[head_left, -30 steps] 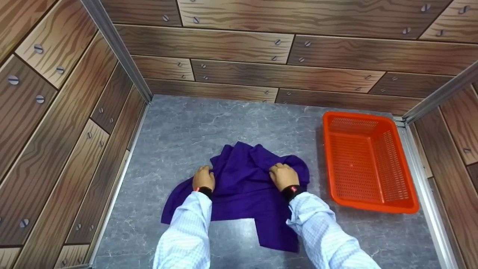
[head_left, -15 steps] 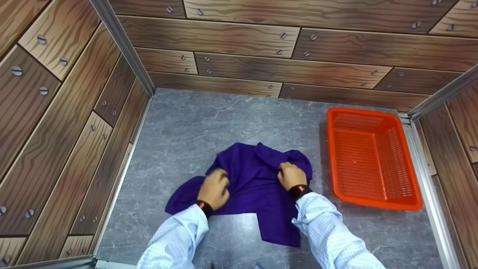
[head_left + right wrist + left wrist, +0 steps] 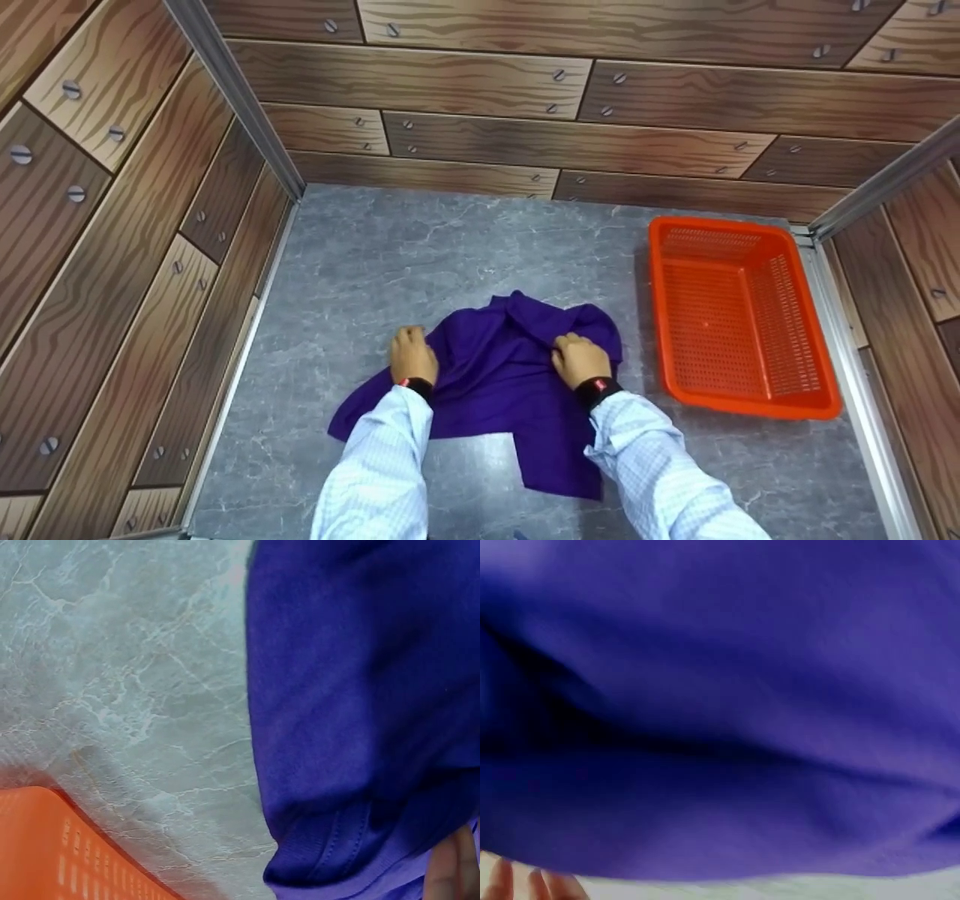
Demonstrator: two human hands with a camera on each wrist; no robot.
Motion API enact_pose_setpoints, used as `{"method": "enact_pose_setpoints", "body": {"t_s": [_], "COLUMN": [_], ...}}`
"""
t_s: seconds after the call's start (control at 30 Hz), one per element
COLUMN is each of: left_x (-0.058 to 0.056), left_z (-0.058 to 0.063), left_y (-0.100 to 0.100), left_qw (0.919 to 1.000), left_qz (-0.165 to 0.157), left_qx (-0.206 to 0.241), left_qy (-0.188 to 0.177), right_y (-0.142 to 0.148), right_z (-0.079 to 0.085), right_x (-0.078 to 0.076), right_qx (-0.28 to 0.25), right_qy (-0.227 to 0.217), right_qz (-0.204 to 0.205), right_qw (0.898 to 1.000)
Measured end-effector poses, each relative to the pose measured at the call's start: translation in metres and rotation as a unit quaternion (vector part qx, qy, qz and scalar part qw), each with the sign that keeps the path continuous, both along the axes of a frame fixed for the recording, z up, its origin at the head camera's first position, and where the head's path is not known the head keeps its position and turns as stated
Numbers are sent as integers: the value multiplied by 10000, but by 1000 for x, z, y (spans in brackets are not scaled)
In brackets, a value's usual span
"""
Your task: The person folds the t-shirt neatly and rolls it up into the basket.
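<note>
A rumpled purple garment (image 3: pixel 487 375) with a stitched hem lies on the grey marbled floor, bunched into folds, one straight strip reaching toward the lower right. My left hand (image 3: pixel 412 356) is at its upper left edge, over the cloth. In the left wrist view, fingertips (image 3: pixel 501 881) show just beyond the fabric's rim, spread apart; much of that view is filled by folds. On the right side of the garment, my right hand (image 3: pixel 581 361) pinches a fold, its fingers (image 3: pixel 444 866) partly hidden by fabric in the right wrist view.
An orange perforated plastic basket (image 3: pixel 716 330) stands right of the garment, near the right wall. Wood-patterned panels (image 3: pixel 480 82) enclose the grey surface (image 3: pixel 360 247) at the back and both sides, with metal strips (image 3: pixel 862 435) along the edges.
My left hand has lifted off the left edge, passed rightward over the cloth and come back to the upper left edge. The garment's left upper folds have flattened; the right hand keeps its place.
</note>
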State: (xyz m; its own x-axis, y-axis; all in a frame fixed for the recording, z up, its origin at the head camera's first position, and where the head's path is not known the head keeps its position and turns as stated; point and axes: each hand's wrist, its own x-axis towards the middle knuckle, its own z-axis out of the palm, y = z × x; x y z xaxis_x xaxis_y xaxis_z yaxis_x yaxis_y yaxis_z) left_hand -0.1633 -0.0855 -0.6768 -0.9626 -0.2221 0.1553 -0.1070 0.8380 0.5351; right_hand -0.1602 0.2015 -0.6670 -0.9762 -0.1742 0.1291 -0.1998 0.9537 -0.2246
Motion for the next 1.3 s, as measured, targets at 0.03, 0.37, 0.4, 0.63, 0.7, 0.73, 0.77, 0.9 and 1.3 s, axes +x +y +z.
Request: {"method": "enact_pose_setpoints", "body": {"t_s": [0.03, 0.37, 0.4, 0.63, 0.7, 0.73, 0.77, 0.9, 1.3], "left_x": [-1, 2, 2, -9, -15, -19, -21, -24, 27], "left_z": [-1, -9, -10, 0, 11, 16, 22, 46, 37], "left_y": [-3, -9, -8, -16, -23, -27, -30, -41, -25], "left_qw": [9995, 9879, 9867, 9865, 9937, 9962, 9968, 9852, 9387], "left_qz": [135, -30, -18, 131, 23, -99, -248, -1083, -3228], "left_qx": [-111, -717, -812, -662, -180, 113, 408, 1279, 295], "left_qy": [-257, -1376, -1406, -1495, -1103, -856, -638, -371, -1176], "right_y": [0, -3, -3, 6, 12, 15, 19, 32, 35], "right_z": [-1, 4, 6, 28, 34, 37, 39, 41, 15], "right_x": [1, 8, 8, -1, -4, -5, -5, 1, 33], "right_qx": [1, -296, -366, -1069, -1353, -1478, -1580, -1603, -1337], "right_qy": [4, 63, 49, 341, 558, 644, 729, 889, 80], "right_qz": [31, 193, 183, 157, 217, 269, 355, 787, 1744], "right_qw": [10000, 9994, 9992, 9936, 9890, 9866, 9841, 9799, 9755]}}
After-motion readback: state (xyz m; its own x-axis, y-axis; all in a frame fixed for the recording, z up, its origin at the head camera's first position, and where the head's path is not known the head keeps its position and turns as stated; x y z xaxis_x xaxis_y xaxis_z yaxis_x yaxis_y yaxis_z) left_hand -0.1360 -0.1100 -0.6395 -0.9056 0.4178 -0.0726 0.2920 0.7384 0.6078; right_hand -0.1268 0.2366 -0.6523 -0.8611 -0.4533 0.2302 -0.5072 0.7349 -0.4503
